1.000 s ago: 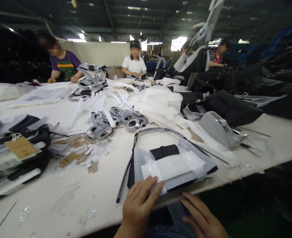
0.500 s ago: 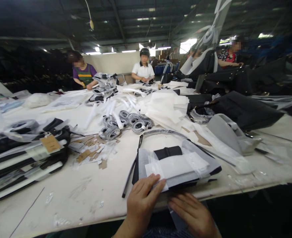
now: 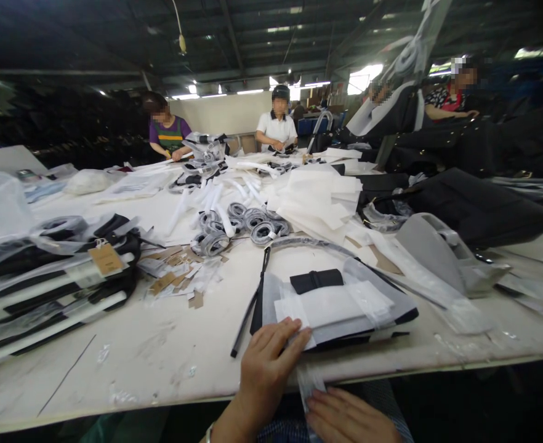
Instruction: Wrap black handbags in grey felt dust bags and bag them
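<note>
A black bag (image 3: pixel 257 314) wrapped in white tissue lies at the table's front edge. Its handle (image 3: pixel 308 242), sleeved in clear plastic, arches behind it. On top rest a folded black piece (image 3: pixel 315 280) and a white padded sheet (image 3: pixel 329 306) under clear film. My left hand (image 3: pixel 274 354) lies flat on the wrap's near left corner, fingers stretched and holding nothing. Below the table edge, my right hand (image 3: pixel 349 415) has its fingers together across a clear plastic strip (image 3: pixel 311 383); its thumb is hidden.
Wrapped bags (image 3: pixel 68 277) are stacked at left, with a brown tag (image 3: pixel 106 258). Coiled straps (image 3: pixel 255 224), white sheets (image 3: pixel 313 191) and loose card scraps (image 3: pixel 174 274) lie beyond. A grey tape dispenser (image 3: pixel 438 249) stands right. Co-workers (image 3: pixel 278 126) work across the table.
My right hand has moved down, and more of the plastic strip shows between it and the bag. My left hand keeps its place on the wrap. The whole view has shifted slightly.
</note>
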`<state>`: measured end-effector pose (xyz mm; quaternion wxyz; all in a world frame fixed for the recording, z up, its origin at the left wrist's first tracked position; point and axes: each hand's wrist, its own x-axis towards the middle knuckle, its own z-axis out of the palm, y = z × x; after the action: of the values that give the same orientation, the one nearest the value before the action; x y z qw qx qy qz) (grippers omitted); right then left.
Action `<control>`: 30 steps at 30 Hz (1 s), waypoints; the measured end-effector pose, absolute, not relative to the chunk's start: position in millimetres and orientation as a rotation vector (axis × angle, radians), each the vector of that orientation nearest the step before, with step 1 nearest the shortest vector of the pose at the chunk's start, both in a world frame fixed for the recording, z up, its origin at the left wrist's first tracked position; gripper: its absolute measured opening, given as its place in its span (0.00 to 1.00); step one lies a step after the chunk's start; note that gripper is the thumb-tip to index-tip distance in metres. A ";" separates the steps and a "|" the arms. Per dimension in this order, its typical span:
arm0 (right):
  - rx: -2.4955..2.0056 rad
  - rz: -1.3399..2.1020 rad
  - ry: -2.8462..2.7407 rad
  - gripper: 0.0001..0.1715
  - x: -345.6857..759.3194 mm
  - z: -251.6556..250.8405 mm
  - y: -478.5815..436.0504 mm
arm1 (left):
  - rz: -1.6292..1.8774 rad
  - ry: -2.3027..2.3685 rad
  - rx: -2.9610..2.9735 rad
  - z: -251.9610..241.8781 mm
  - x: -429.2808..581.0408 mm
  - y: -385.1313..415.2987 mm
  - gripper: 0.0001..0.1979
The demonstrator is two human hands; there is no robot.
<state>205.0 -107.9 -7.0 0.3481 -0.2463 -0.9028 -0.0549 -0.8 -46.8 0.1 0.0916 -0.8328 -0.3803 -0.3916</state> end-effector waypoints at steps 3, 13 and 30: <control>-0.619 -0.192 -2.349 0.23 216.8 -6.5 -111.9 | -1.091 -1.115 -2.491 1.3 -3.7 -48.7 0.16; -0.678 -0.014 -2.279 0.20 201.9 39.0 -97.0 | -0.942 -1.025 -2.553 4.8 -8.3 -55.4 0.19; -0.987 0.143 -2.243 0.12 178.7 76.6 -15.4 | -1.319 -1.182 -2.443 -4.1 -6.8 -57.0 0.15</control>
<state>178.7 -15.4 76.6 0.3365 -0.3786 -0.8604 0.0550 -6.8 -57.0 -4.1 0.0622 -0.8080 -0.3911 -0.4363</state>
